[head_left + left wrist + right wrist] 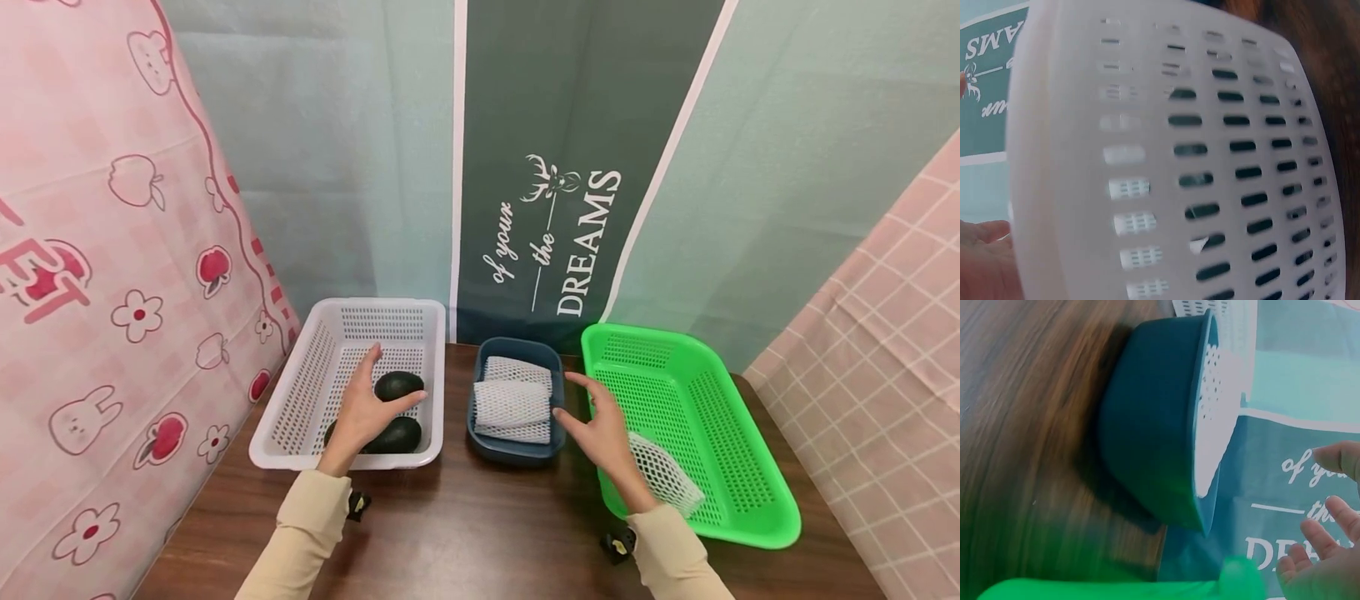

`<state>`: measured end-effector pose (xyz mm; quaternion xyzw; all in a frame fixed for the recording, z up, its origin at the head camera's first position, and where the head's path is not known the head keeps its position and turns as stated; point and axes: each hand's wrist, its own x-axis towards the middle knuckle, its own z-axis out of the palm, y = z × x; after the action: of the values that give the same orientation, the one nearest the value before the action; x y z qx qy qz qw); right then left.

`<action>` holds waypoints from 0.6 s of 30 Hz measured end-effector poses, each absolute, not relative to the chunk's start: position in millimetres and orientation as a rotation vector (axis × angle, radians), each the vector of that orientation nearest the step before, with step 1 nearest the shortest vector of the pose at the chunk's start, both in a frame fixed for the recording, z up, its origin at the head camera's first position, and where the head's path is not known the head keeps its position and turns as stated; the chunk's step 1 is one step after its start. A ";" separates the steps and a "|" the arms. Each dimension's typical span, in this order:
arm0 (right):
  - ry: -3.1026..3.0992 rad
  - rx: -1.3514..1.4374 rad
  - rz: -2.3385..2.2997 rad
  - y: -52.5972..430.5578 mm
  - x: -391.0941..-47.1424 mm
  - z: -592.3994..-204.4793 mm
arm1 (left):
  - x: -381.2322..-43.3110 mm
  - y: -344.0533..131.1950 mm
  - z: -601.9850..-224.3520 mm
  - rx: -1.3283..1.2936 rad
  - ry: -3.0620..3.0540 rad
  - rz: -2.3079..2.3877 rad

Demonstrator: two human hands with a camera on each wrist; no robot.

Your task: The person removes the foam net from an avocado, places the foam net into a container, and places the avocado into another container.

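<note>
My left hand [367, 412] hovers over the white basket [435, 350], its thumb and fingers spread apart, holding nothing. Below it in that basket lie dark oval fruits [398, 384], partly covered by the hand. The left wrist view shows mostly the basket's slotted wall [1210, 150]. At the right side of a dark blue bin [517, 452] is my right hand [603, 429], thumb and fingers apart, with nothing in its grasp. White foam net sleeves [513, 406] lie stacked inside this bin; in the right wrist view the fingers stand apart from the bin [1147, 419].
To the right stands a green basket [750, 458] with a white foam net [663, 471] in it, partly under my right forearm. All containers rest on a brown wooden table [465, 533]. Fabric hangings [360, 167] rise behind and at both sides.
</note>
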<state>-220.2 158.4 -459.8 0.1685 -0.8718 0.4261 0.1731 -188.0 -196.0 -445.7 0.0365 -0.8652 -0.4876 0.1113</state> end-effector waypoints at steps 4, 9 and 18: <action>-2.530 0.422 1.203 168.2 -218.2 -460.4 | -189.1 -188.5 -446.6 0.064 -2.526 -1.422; -2.570 0.383 1.206 178.8 -216.5 -462.1 | -188.8 -180.5 -450.6 0.010 -2.502 -1.434; -2.537 0.384 1.221 194.8 -215.3 -465.2 | -186.7 -165.7 -455.7 -0.029 -2.476 -1.468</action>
<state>-215.3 194.8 -465.2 0.1335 -0.8827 0.4250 0.1496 -186.7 -165.7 -455.7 -0.0099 -0.8527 -0.5056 0.1310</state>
